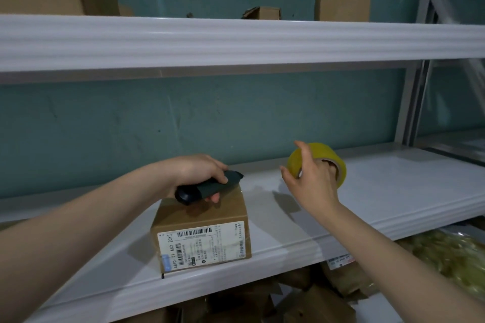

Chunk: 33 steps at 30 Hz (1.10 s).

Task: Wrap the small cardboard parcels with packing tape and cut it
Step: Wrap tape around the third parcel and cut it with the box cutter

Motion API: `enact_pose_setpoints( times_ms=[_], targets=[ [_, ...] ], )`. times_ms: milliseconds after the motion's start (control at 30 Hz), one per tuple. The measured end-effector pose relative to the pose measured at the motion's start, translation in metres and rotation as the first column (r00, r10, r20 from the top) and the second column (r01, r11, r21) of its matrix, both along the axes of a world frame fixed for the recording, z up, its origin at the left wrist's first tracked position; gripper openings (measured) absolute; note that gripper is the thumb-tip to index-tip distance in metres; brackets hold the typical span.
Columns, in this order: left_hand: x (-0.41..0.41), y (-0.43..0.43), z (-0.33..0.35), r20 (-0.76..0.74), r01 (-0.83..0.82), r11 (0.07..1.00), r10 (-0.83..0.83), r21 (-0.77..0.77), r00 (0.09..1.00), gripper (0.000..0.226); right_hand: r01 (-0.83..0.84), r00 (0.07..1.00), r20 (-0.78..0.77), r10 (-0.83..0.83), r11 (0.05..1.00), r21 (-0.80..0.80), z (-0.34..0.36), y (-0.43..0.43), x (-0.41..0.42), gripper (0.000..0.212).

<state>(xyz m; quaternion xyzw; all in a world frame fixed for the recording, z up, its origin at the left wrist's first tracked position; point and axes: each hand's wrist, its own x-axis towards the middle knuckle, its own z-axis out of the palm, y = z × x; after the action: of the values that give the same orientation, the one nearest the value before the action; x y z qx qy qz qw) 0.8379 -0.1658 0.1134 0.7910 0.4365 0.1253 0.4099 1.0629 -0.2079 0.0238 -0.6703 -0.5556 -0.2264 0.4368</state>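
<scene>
Tape roll (319,151) hangs on my right hand (312,183), some fingers curled into its core and the others spread over the yellow outside, to the right of the parcel (202,223) and a little farther back on the shelf (380,191). My left hand (196,169) is nearer the parcel, fingers wrapped round a dark cutter (210,187) over the box's far top edge, its long axis running left to right with the tip aimed at the roll. Between box and roll I see only white shelf board, and I cannot tell whether a strip of tape spans that gap.
</scene>
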Motion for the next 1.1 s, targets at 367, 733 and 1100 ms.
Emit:
enact_pose_setpoints(
  times_ms=[367, 733, 1100],
  targets=[
    [0.009, 0.007, -0.001, -0.127, 0.064, 0.998, -0.063, 0.006, 0.990, 0.030, 0.035, 0.997, 0.065, -0.032, 0.998, -0.045, 0.005, 0.005, 0.003, 0.060],
    [-0.006, 0.020, 0.005, -0.137, 0.171, 0.976, -0.189, -0.133, 0.972, 0.037, 0.035, 0.992, 0.125, -0.028, 0.998, -0.054, 0.010, 0.018, 0.000, 0.059],
    [-0.042, 0.045, 0.012, 0.084, 0.437, 0.829, -0.437, -0.349, 0.896, 0.051, 0.055, 0.992, 0.116, -0.049, 0.997, -0.050, 0.013, 0.020, -0.001, 0.059]
  ],
)
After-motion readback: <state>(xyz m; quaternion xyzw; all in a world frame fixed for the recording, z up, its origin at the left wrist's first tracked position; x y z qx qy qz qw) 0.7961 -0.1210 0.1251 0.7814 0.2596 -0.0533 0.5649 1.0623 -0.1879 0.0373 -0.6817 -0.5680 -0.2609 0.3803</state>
